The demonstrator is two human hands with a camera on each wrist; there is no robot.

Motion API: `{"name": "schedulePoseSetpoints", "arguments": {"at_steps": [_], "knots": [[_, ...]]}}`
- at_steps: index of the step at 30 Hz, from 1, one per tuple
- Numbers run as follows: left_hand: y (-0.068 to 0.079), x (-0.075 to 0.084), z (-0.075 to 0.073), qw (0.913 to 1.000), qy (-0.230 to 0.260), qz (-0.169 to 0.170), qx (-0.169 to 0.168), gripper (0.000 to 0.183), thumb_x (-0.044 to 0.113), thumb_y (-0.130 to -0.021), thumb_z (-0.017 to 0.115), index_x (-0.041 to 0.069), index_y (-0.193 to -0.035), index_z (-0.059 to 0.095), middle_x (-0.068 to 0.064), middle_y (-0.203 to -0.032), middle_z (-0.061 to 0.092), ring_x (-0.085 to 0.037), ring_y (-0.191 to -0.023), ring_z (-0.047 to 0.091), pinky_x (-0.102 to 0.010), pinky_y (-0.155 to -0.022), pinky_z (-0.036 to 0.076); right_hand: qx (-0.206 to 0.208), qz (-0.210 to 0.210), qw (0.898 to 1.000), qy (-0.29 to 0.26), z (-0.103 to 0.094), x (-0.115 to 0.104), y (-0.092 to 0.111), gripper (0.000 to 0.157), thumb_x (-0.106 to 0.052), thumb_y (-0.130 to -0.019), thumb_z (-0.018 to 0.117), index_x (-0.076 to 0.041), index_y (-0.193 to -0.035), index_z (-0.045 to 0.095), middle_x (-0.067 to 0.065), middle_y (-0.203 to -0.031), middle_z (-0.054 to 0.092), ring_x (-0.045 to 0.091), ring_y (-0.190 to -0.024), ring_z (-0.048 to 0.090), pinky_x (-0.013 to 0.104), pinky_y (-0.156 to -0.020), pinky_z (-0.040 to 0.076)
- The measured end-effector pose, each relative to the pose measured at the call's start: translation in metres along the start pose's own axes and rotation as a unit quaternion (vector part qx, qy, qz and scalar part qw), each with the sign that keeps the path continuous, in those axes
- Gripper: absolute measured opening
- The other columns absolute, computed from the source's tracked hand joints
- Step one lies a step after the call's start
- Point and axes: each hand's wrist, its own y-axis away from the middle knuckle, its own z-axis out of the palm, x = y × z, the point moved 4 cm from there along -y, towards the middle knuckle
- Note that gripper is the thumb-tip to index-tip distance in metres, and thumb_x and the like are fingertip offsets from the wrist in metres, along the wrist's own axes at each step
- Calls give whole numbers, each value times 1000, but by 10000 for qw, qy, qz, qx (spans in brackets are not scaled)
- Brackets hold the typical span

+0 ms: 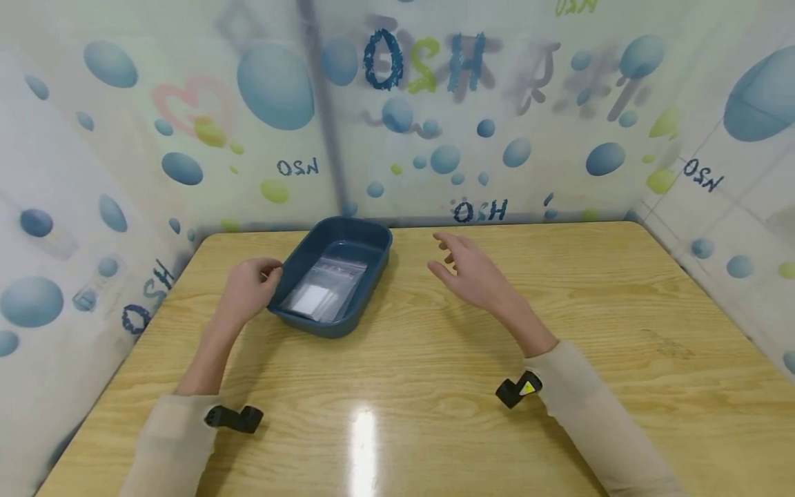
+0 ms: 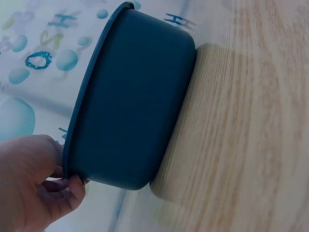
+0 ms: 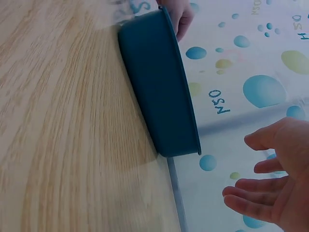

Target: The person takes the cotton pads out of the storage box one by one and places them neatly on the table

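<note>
A dark blue plastic basin (image 1: 357,319) sits on the wooden table, left of centre near the back edge. Inside it lie clear zip-lock bags (image 1: 340,276) with something white (image 1: 308,301) at their near end. My left hand (image 1: 248,288) pinches the basin's left rim; in the left wrist view its thumb and fingers (image 2: 73,193) are bent about the rim's corner. To the right of the basin, my right hand (image 1: 473,273) hovers over the table with fingers spread and nothing in it. The right wrist view shows that hand (image 3: 275,179) apart from the basin wall (image 3: 154,87).
The light wooden table (image 1: 422,386) has a wall right behind it, covered with a printed sheet (image 1: 435,138) of blue and green drops. Similar walls flank both sides. Each sleeve carries a small black wrist camera (image 1: 234,418).
</note>
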Motion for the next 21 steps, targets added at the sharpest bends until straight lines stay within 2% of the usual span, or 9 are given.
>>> {"name": "schedulePoseSetpoints", "arguments": {"at_steps": [7,13,21], "knots": [[0,1,3,9998,104,60,-164,22,1,-98,58,-15,-109,69,-27,-95,70,-37,-80,67,-49,-70,54,-23,-42,9992,-396,6,-7,-8,57,-27,-105,57,0,-152,39,21,-133,56,30,-106,64,46,-90,55],[0,2,3,9992,149,-66,-364,25,3,-101,57,-15,-114,67,-29,-102,70,-41,-88,67,-54,-76,55,-41,-130,9978,-655,10,-15,-14,54,-24,-104,57,0,-150,41,21,-131,58,31,-104,66,45,-89,56],[1,3,4,9984,305,-186,-438,25,6,-102,58,-13,-116,68,-27,-104,70,-39,-86,67,-47,-71,55,-67,-68,9952,-975,20,-22,-21,50,-24,-106,55,0,-148,44,23,-131,59,34,-108,65,45,-93,55]]}}
